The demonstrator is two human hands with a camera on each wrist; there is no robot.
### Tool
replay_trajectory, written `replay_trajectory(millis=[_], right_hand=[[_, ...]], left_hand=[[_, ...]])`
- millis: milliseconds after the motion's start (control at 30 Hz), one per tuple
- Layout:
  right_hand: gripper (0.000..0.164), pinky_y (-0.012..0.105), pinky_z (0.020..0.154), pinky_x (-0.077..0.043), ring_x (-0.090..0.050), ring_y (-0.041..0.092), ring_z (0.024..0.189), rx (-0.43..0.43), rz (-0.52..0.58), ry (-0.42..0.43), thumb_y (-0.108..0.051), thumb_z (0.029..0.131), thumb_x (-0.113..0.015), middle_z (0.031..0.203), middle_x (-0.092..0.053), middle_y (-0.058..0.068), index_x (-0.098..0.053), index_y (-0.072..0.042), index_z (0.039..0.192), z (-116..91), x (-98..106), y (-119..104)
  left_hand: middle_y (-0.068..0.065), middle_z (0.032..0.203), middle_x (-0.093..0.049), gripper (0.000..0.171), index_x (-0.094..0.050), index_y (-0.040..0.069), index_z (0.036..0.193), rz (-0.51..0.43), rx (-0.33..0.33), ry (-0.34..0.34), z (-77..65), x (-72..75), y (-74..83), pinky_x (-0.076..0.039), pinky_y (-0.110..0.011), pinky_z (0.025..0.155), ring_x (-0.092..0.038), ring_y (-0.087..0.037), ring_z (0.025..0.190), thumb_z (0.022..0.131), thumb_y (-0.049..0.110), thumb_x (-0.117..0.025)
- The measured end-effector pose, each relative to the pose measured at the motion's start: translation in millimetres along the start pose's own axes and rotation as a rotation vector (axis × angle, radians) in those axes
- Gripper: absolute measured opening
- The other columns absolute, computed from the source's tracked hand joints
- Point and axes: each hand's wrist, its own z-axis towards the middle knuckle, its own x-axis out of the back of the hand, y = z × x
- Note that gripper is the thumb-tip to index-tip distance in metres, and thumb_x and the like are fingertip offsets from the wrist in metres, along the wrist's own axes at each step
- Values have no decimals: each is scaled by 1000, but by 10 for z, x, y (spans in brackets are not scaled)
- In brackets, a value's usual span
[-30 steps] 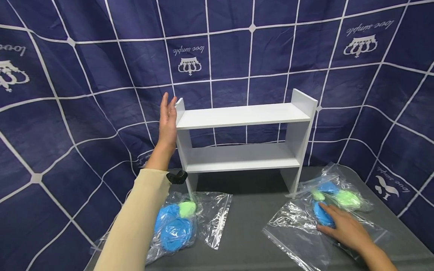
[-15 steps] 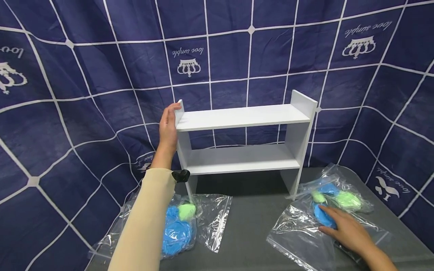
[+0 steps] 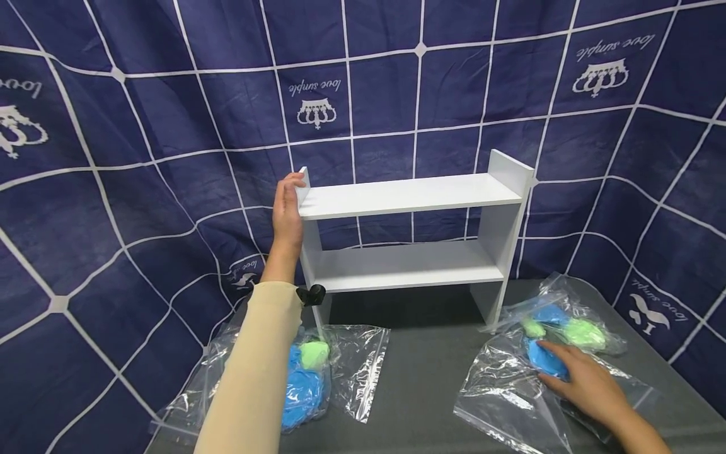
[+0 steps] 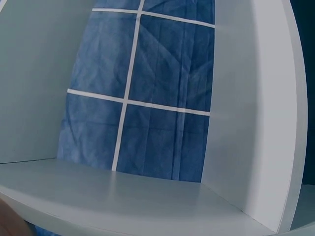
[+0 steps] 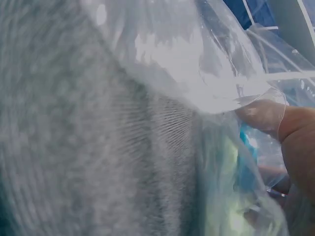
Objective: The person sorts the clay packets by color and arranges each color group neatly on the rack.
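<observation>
A white two-tier shelf [image 3: 408,195] stands in the middle of the head view. My left hand [image 3: 287,211] grips the top of its left side panel, fingers bent over the edge. In the left wrist view only a sliver of hand [image 4: 12,223] shows, beside the shelf boards [image 4: 123,201]. My right hand [image 3: 592,381] lies at the right on a clear zip bag [image 3: 505,397]. Thumb and fingers pinch the bag around a blue lump [image 3: 546,359]. The thumb [image 5: 263,115] presses the plastic in the right wrist view; the other fingers are partly hidden behind it.
Behind the right hand lie more bagged lumps, one light green [image 3: 584,334] and one blue [image 3: 549,313]. At the left, under my forearm, a second bag [image 3: 357,366] holds blue [image 3: 303,391] and green [image 3: 314,355] pieces. A navy checked curtain [image 3: 386,82] hangs behind the grey tabletop [image 3: 420,378].
My left hand has gone from raised straight fingers beside the shelf to gripping its left side panel. My right hand and its bag have shifted slightly to the right.
</observation>
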Motion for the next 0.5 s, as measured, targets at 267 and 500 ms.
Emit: replay_trajectory(millis=[267,500], right_hand=[[68,68,72,-49,-63,50,96,77,71,120,-24,67,-89,117,-65,25,-61,-10,128,90,71,-157],[80,25,91,-46,-54,17,109,193,80,251,-13,55,-92,117,-66,9,-64,-14,129,158,227,-317]], left_hand=[[-23,137,-54,30,-50,-11,106,-3,-44,21,62,8,-159,-24,-28,120,-41,-27,142,108,10,-28],[-23,133,-56,29,-57,6,96,-4,-55,40,49,-3,-183,-27,-26,118,-45,-23,137,108,11,-31]])
